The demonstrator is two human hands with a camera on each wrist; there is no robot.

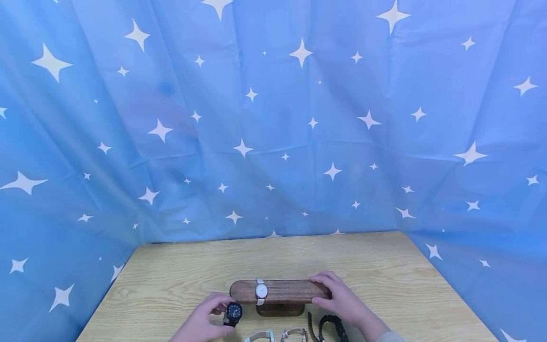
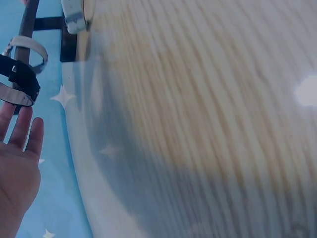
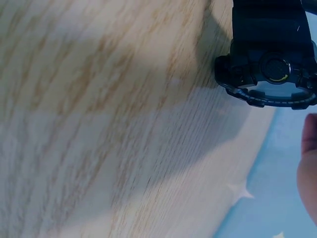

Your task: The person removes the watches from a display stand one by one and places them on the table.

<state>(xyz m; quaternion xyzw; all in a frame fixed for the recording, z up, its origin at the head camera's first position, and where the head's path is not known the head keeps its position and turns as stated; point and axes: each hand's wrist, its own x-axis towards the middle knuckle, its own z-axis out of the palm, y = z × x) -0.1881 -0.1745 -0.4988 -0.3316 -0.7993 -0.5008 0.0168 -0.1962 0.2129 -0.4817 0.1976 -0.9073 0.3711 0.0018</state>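
Observation:
A dark wooden watch stand [image 1: 288, 290] has a long rounded bar on a smaller base. A white-faced watch with a pale strap [image 1: 261, 291] is wrapped around the bar, left of its middle. Near the bar's left end, my left hand [image 1: 202, 319] holds a black square-faced watch [image 1: 233, 311] between thumb and fingers. The left wrist view shows the fingers at the black watch's strap [image 2: 27, 82], close to the bar. My right hand [image 1: 342, 300] grips the bar's right end, fingers on top and thumb at the front.
In front of the stand lie a watch with a light blue strap [image 1: 260, 335], a slim-strapped watch [image 1: 295, 334] and a chunky black watch [image 1: 337, 327], large in the right wrist view. A starry blue curtain [image 1: 273, 118] borders the wooden table [image 1: 171, 270].

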